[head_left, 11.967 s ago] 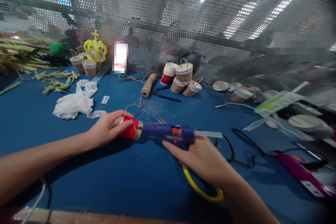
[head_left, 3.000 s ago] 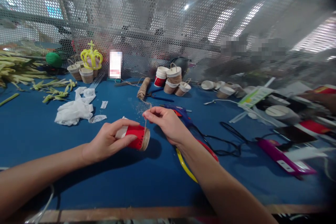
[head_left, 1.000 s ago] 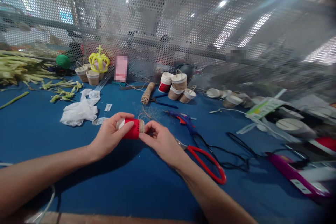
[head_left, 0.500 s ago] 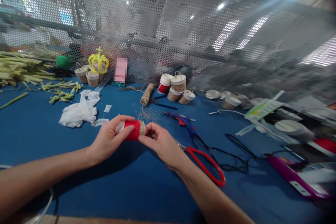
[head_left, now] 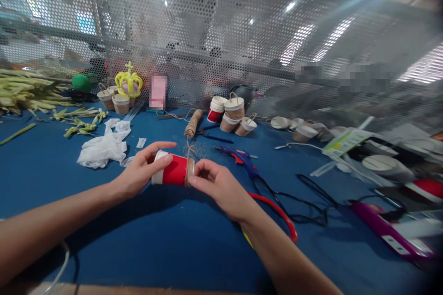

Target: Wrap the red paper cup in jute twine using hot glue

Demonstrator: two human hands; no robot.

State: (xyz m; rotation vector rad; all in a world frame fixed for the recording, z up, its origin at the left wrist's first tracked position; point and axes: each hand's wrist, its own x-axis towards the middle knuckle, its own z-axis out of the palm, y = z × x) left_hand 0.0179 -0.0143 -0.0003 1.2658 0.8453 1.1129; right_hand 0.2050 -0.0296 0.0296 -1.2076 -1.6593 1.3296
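A red paper cup (head_left: 174,171) lies sideways above the blue table (head_left: 145,239), its base end wound with brown twine. My left hand (head_left: 140,173) grips the cup's white rim end with fingers curled over it. My right hand (head_left: 218,186) pinches the twine at the wrapped base end. A strand of twine (head_left: 188,145) runs from the cup back to the twine spool (head_left: 193,123) farther up the table.
A blue glue gun (head_left: 242,159) and red-handled scissors (head_left: 280,216) lie right of my hands, with black cable (head_left: 308,193) beyond. Finished twine-wrapped cups (head_left: 235,115) stand by the mesh wall. White plastic (head_left: 100,147), green leaves (head_left: 27,97) and a yellow crown (head_left: 128,84) sit left.
The glue gun was put down on the table earlier. Over the last second the cup has turned a little in my hands, and my right hand has shifted along the twine at its base.
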